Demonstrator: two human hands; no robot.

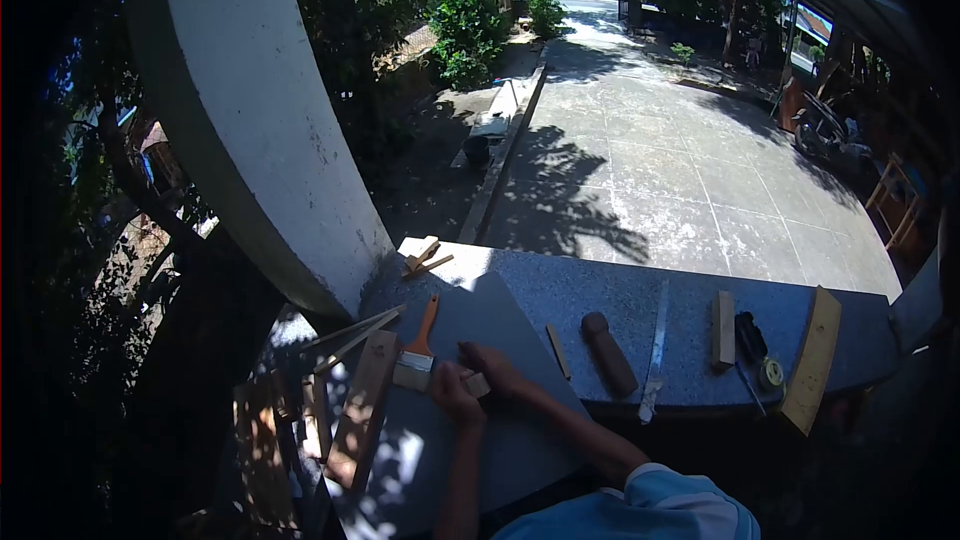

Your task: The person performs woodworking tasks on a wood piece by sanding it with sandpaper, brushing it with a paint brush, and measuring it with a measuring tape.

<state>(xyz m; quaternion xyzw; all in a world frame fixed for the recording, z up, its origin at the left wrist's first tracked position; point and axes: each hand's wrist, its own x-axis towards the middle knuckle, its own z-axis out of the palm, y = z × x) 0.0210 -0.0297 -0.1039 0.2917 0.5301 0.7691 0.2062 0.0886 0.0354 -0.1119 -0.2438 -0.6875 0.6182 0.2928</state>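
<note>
My left hand (457,397) is closed around a small pale wooden block (477,385), whose end shows to the right of the fingers. Just above it, my right hand (492,368) has its fingers bent together near the block. A dark tip shows at those fingers, too small to make out. Left of both hands lies a paintbrush (426,325) with an orange handle, its bristles toward me. Under the hands is a grey board (490,315). Beside the brush, a long wooden block (363,405) lies along the board's left side.
Thin wooden strips (360,335) and wood pieces (265,450) lie at left. Small wood scraps (425,258) sit near the pillar (260,90). Rightward on the stone counter (560,285) are a brown rounded tool (608,352), metal ruler (655,350), wooden block (722,330), tape roll (770,373) and yellow board (812,360).
</note>
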